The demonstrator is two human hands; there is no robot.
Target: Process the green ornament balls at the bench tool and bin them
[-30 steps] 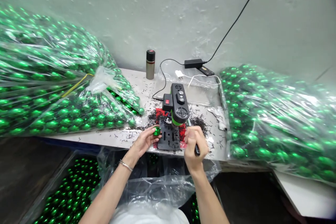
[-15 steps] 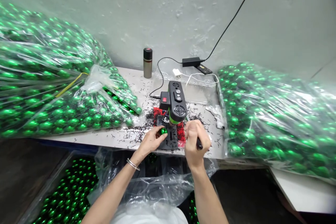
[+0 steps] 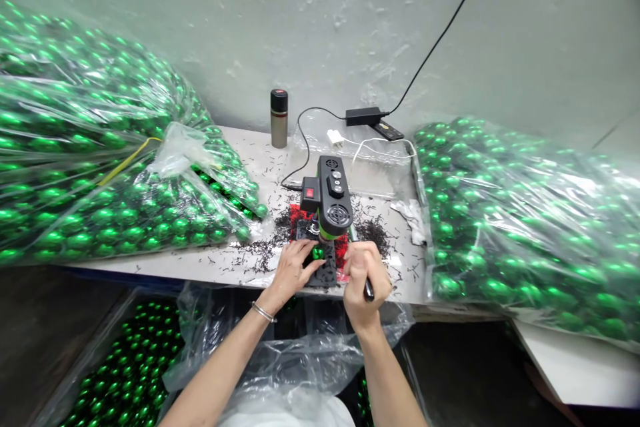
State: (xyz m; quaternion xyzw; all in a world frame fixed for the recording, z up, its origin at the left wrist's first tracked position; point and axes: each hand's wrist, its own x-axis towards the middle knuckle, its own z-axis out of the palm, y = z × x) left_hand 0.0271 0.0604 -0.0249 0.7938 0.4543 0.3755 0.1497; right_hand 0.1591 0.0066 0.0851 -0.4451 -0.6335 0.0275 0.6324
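A small black bench drill press [image 3: 336,192] stands on the worktable, with a red switch on its side box. Below its head sits a shiny green ball [image 3: 319,252], partly shaded by the head. My left hand [image 3: 294,268] has thumb and fingers closed around the ball from the left, over the black base plate [image 3: 327,276]. On the right, my right hand [image 3: 367,280] is wrapped round the press's lever handle [image 3: 369,291], whose black end sticks out below my fist.
Big clear bags of green balls [image 3: 90,160] [image 3: 500,213] flank the table. Black shavings [image 3: 373,235] surround the press. Behind it are a bottle [image 3: 279,119], a power adapter [image 3: 364,116] and cables. A plastic-lined container of green balls [image 3: 130,360] is below at left.
My left hand has moved right with the green ball, bringing it beneath the press head. My right hand, on the lever handle, has shifted slightly left and down.
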